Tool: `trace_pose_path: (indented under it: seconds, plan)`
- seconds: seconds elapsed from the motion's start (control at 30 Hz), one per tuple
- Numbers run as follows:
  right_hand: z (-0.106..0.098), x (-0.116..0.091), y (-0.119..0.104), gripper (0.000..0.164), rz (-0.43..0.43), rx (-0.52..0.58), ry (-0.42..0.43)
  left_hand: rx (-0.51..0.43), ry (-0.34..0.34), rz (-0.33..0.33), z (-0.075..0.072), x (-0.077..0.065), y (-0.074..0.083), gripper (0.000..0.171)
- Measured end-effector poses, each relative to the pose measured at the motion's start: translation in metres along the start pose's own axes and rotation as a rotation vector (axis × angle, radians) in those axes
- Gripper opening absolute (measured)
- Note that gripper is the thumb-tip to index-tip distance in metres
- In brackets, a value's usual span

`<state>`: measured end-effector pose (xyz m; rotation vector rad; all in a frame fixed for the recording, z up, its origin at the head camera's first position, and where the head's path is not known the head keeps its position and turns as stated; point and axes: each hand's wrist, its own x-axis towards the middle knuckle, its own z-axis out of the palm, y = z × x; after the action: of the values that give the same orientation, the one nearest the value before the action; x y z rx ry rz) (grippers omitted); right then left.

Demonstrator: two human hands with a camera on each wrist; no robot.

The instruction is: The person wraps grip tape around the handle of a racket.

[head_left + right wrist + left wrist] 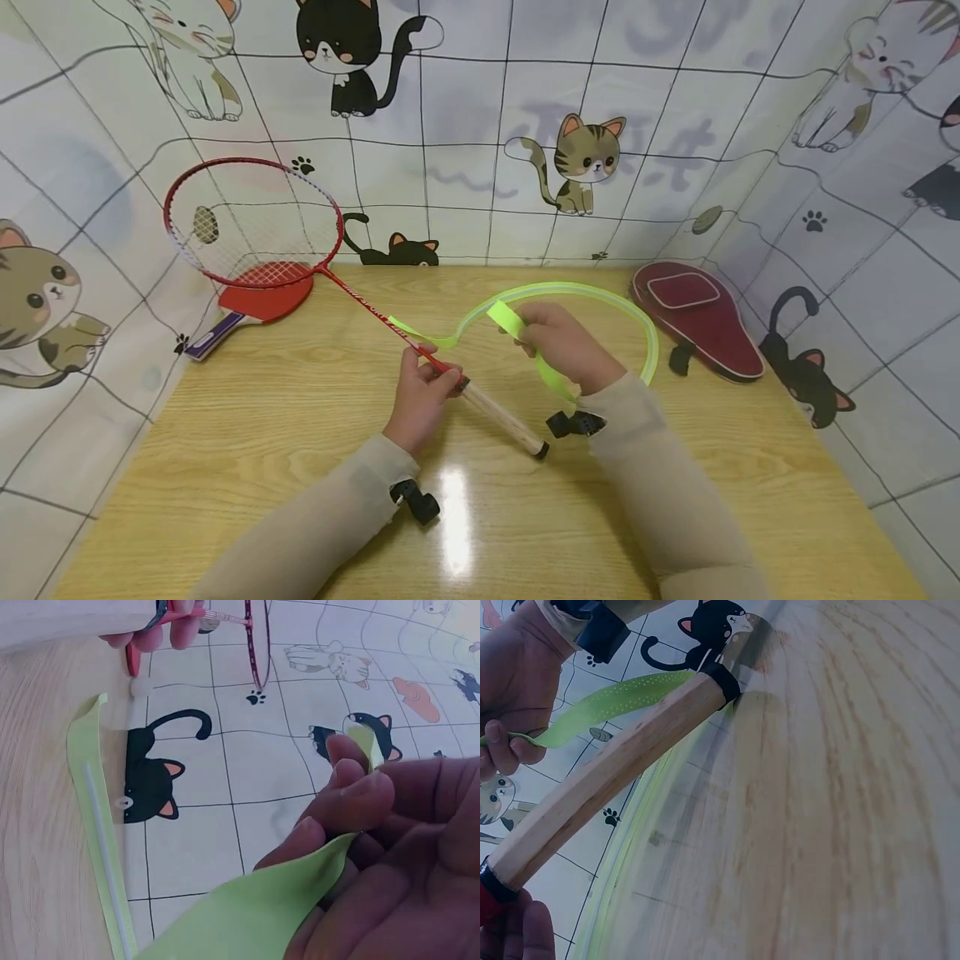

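A red badminton racket (367, 307) slants across the table, its strung head raised at the back left. My left hand (420, 396) grips its shaft just above the handle. That handle (615, 765) is bare wood with a black end cap, and it points toward the lower right in the head view. My right hand (564, 346) pinches one end of a neon-yellow grip tape (507, 318) between thumb and fingers. From there the strip hangs down, and a long loop of it with a pale backing line curves over the table behind the hand. In the right wrist view the tape (255, 900) runs through curled fingers.
A red table tennis paddle (277, 296) lies at the back left under the racket head. Toward the back right rests a dark red paddle case (697, 321). Cat-patterned walls (465, 125) enclose the wooden table (285, 433) at the back and sides.
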<state>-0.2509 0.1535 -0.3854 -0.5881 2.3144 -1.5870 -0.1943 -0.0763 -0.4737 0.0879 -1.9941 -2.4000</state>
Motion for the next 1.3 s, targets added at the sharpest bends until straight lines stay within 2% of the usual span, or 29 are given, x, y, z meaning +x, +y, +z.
trace_pose_path:
  seconds: [0.1, 0.23, 0.33, 0.47, 0.8, 1.0, 1.3]
  plan:
    - [0.007, -0.003, 0.001, 0.025, -0.023, -0.024, -0.033, -0.011, -0.018, -0.009, 0.000, 0.001, -0.001, 0.052]
    - [0.019, -0.006, 0.003, 0.028, -0.099, -0.087, -0.070, 0.014, -0.028, -0.002, 0.000, 0.001, -0.003, 0.050]
    - [0.027, -0.006, 0.005, 0.026, -0.159, -0.138, -0.067, 0.019, -0.040, 0.016, 0.001, 0.001, -0.003, 0.048]
    - [0.038, -0.003, 0.011, 0.022, -0.193, -0.168, -0.069, 0.032, -0.059, 0.033, 0.002, 0.000, -0.001, 0.046]
    - [0.052, 0.005, 0.023, 0.013, -0.163, -0.124, -0.084, 0.069, -0.058, 0.050, 0.002, -0.003, 0.003, 0.026]
    - [0.055, 0.006, 0.024, 0.012, -0.102, -0.124, -0.092, 0.065, -0.053, 0.060, 0.001, -0.003, 0.003, 0.025]
    - [0.059, 0.006, 0.022, 0.008, -0.076, -0.196, -0.076, 0.062, -0.074, 0.064, 0.000, -0.004, 0.004, 0.022]
